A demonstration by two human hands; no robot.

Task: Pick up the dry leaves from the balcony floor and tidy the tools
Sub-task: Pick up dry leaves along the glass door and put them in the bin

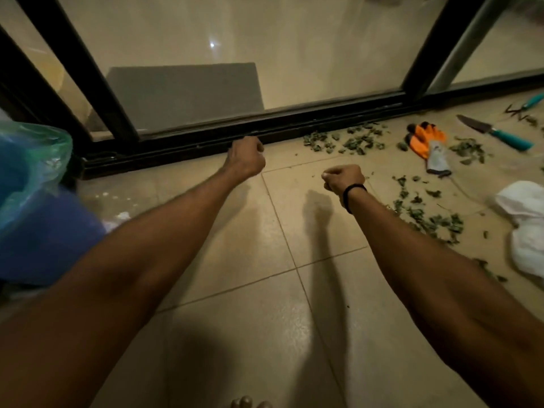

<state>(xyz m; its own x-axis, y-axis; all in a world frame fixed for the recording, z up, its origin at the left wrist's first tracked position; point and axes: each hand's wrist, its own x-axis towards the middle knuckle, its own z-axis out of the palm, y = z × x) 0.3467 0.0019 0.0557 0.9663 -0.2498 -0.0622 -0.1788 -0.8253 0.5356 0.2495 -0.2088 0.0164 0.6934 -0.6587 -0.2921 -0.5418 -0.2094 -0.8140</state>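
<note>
Two fists over the tiles, leaves off to the right.
At the left edge, a blue bin lined with a green plastic bag (29,172) stands close, I think to take the leaves. In the middle, the left hand (245,159) and right hand (343,179) are curled tight; no leaf shows in either. The dry green leaves (350,139) lie scattered at the right, around the orange and grey gloves (426,142) and the pointed metal tool with a teal handle (494,132), likely left where the cutting was done.
</note>
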